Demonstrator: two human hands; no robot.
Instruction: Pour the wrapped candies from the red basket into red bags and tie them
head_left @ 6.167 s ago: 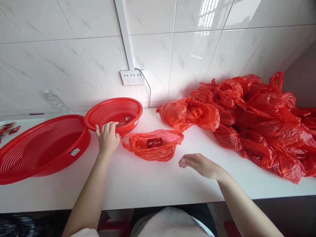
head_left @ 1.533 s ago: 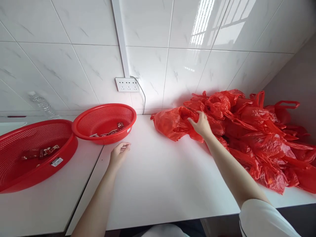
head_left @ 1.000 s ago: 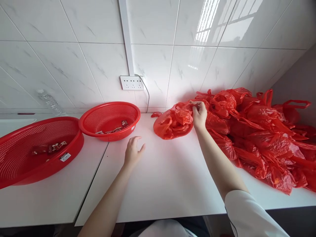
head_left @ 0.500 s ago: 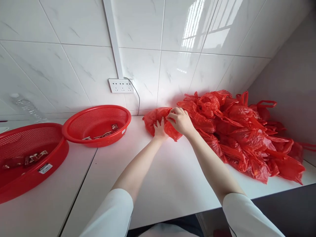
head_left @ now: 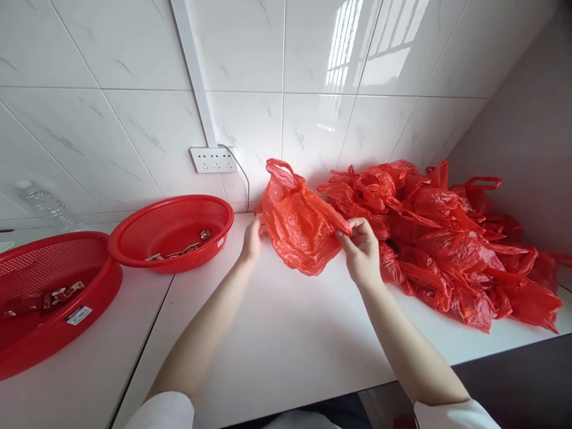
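A thin red plastic bag [head_left: 301,223] is spread out above the white table, one handle loop sticking up at its top left. My right hand [head_left: 363,250] pinches the bag's right corner between thumb and fingers. At the bag's left side is my left hand [head_left: 253,238], blurred, its fingers partly behind the bag's edge, so its grip cannot be made out. Whether anything lies inside the bag is not visible.
A large heap of filled red bags [head_left: 447,244] covers the right side. Two red perforated baskets [head_left: 172,205] [head_left: 84,298] with small wrapped packets stand left. Behind are a clear bottle [head_left: 47,205], a socket strip [head_left: 213,159] with a cable, and the tiled wall.
The bag has gone from bunched on the table to raised and spread. My right hand has moved right and down with its corner; my left hand has moved left.
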